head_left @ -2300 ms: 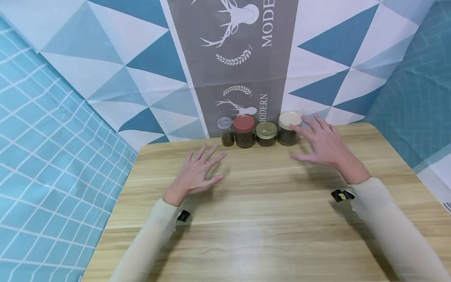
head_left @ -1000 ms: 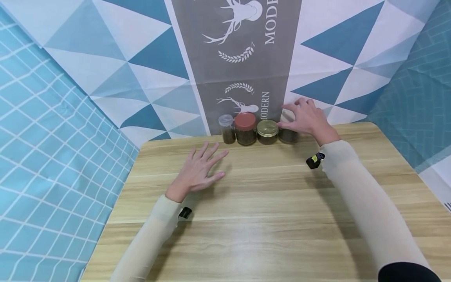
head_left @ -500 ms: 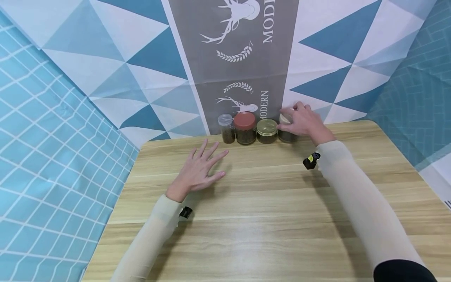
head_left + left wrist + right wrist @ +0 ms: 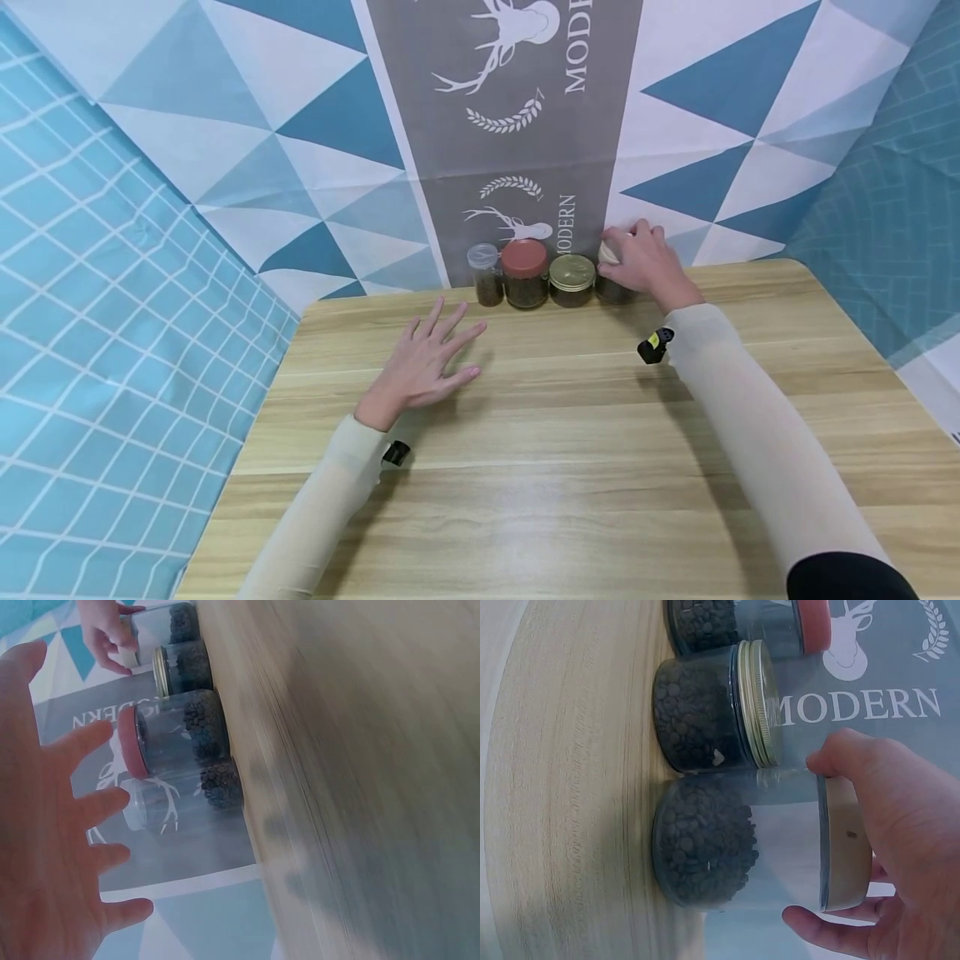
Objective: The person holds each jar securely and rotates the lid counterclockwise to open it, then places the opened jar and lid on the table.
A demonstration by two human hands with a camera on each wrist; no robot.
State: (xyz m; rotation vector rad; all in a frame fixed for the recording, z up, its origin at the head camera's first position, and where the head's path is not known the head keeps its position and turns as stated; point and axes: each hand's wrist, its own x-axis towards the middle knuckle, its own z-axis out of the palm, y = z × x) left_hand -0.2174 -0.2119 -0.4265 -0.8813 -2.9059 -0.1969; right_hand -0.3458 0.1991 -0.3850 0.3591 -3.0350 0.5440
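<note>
Four jars stand in a row at the back edge of the table. The right hand has its thumb and fingers around the white lid of the rightmost jar, which holds dark pieces. Left of it stand a gold-lidded jar, a red-lidded jar and a slim jar with a clear lid. The left hand is spread over the table in front of the slim jar, fingers apart, holding nothing; the left wrist view shows its palm.
The wooden table extends toward the person. Behind the jars hangs a patterned cloth with a grey panel, and a blue gridded cloth lies along the left. A dark teal cloth hangs at the right.
The right hand has moved left and inward from beside the white-lidded jar, and its fingers have come around the lid. The left hand and the jars have stayed in place.
</note>
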